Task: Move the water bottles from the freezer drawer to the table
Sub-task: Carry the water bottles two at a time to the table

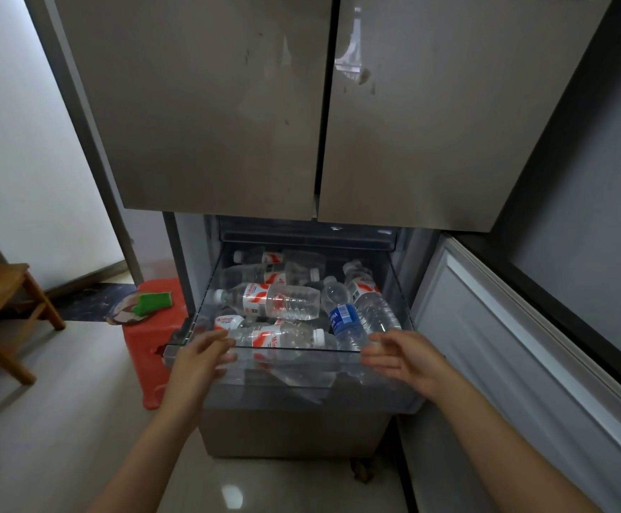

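At freezer drawer (294, 354) rim | left hand (200, 355) 7 o'clock, right hand (394, 355) 5 o'clock, both hovering open, gripping nothing | likely lining up on heaped water bottles (283, 299).

Water bottles (279, 301) lying heaped in pulled-out freezer drawer (338, 355), drawer below two closed upper doors (209, 105), left hand (198, 355) and right hand (401, 357) at drawer's front rim, plastic stool (146, 349) left of drawer, sponge (153, 301) on stool, open lower door (505, 346) at right
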`<act>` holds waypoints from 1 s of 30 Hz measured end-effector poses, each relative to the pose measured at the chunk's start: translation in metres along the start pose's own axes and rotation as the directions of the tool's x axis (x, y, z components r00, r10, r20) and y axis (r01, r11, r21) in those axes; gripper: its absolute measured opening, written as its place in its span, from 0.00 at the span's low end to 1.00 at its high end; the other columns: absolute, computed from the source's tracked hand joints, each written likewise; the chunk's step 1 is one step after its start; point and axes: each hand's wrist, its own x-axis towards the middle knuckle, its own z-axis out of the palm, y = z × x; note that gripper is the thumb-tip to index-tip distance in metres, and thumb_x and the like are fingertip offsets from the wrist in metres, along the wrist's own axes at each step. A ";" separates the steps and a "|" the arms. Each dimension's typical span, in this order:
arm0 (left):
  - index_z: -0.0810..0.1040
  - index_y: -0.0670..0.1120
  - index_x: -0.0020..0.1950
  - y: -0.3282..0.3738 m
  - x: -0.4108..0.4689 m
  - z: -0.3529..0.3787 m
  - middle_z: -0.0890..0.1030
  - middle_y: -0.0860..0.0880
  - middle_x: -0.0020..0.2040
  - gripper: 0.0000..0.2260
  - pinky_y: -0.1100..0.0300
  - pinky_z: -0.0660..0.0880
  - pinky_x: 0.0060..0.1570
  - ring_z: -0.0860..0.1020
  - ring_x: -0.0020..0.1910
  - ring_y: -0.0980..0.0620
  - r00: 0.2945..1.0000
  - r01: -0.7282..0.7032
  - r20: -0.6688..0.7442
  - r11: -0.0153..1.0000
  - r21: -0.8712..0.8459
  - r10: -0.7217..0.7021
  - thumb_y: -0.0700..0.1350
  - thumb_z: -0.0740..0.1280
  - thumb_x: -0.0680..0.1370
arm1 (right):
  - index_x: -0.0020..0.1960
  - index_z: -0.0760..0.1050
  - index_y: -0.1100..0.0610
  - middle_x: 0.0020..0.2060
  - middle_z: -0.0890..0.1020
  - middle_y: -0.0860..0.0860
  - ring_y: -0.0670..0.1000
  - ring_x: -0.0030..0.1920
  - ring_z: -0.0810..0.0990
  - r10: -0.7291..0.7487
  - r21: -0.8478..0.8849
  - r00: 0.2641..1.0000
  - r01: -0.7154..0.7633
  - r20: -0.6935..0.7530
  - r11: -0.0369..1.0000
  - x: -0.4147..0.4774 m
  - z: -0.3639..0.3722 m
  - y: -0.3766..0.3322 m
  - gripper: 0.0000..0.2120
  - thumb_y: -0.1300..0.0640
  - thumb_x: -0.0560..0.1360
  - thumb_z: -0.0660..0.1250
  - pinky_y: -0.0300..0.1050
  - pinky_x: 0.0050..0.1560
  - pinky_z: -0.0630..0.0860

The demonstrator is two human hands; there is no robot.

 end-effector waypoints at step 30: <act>0.60 0.51 0.72 0.004 0.148 0.062 0.69 0.49 0.68 0.33 0.53 0.73 0.59 0.75 0.60 0.47 0.477 -0.624 0.759 0.438 0.647 -0.443 0.45 0.71 0.71 | 0.75 0.44 0.58 0.65 0.69 0.62 0.61 0.63 0.71 -0.169 -0.973 0.970 -0.144 -0.176 0.183 0.150 0.077 -0.019 0.46 0.45 0.70 0.70 0.52 0.57 0.73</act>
